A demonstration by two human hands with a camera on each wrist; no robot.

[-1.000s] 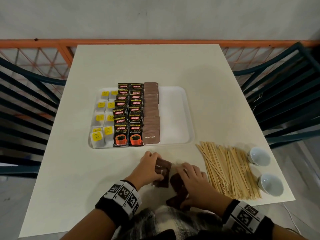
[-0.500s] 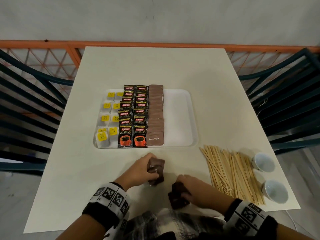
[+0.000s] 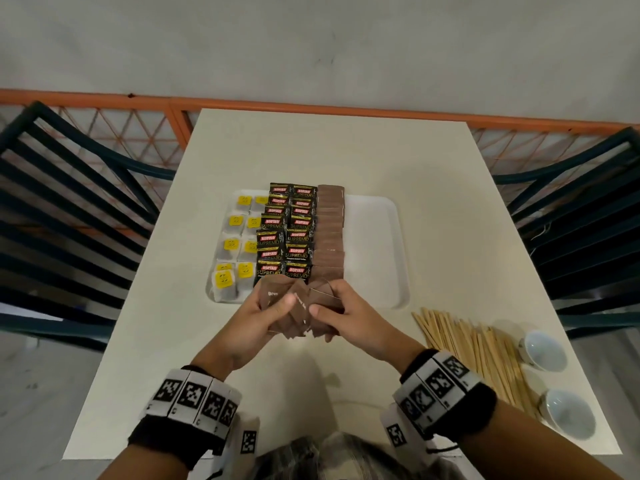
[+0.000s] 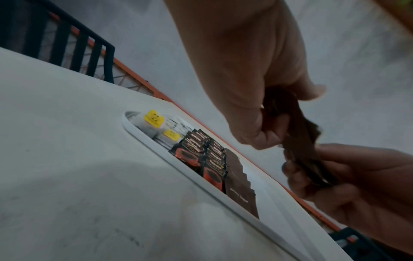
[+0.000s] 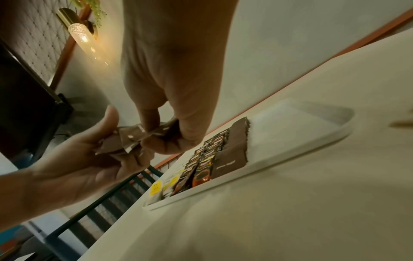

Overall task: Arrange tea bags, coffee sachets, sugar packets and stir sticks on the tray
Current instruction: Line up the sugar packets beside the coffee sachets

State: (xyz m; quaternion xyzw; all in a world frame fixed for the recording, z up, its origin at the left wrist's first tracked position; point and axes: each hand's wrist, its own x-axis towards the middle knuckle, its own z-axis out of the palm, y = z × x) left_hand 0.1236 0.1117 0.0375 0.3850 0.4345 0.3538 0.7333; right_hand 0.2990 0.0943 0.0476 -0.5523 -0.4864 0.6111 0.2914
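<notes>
Both hands hold a bunch of brown sugar packets (image 3: 298, 306) above the table, just in front of the white tray (image 3: 377, 244). My left hand (image 3: 266, 306) grips the bunch from the left, my right hand (image 3: 332, 311) from the right. The left wrist view shows the sugar packets (image 4: 299, 141) pinched between both hands; so does the right wrist view, where the packets (image 5: 127, 141) fan out. On the tray lie yellow-tagged tea bags (image 3: 235, 247), black coffee sachets (image 3: 287, 233) and a row of brown sugar packets (image 3: 329, 233). Wooden stir sticks (image 3: 474, 351) lie on the table to the right.
Two small white cups (image 3: 543, 351) stand at the table's right edge beside the sticks. The right part of the tray is bare. Dark slatted chairs (image 3: 69, 209) flank the table on both sides, and an orange railing (image 3: 311, 109) runs behind it.
Both hands have lifted off the table near its front edge and come together toward the tray, bringing their separate sugar packets into one bunch.
</notes>
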